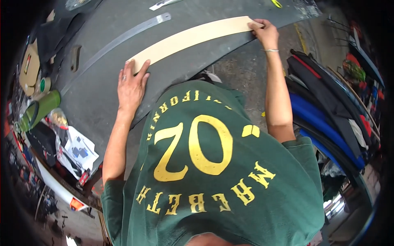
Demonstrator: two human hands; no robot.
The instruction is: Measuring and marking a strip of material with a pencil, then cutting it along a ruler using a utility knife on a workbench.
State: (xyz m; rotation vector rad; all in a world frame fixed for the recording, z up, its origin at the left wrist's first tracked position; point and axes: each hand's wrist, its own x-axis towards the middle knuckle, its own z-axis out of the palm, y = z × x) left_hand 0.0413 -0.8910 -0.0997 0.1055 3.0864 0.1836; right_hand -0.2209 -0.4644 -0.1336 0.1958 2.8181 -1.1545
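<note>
A long, cream-coloured flat strip (193,39), perhaps card or thin board, lies across the dark grey tabletop and looks bowed in this view. Its left end sits between the thumb and forefinger of my left hand (131,86), which wears a ring and rests on the table. My right hand (266,33) pinches the far right end, near the table's edge. Beyond the strip, a metal ruler (127,36) lies roughly alongside it, touched by neither hand.
At the table's left are a dark block-like piece (75,58), a green roll of tape (45,85), a green bottle (43,108) and printed paper (80,149). A white-handled tool (164,3) lies at the back. Dark and blue material (324,106) is piled at right.
</note>
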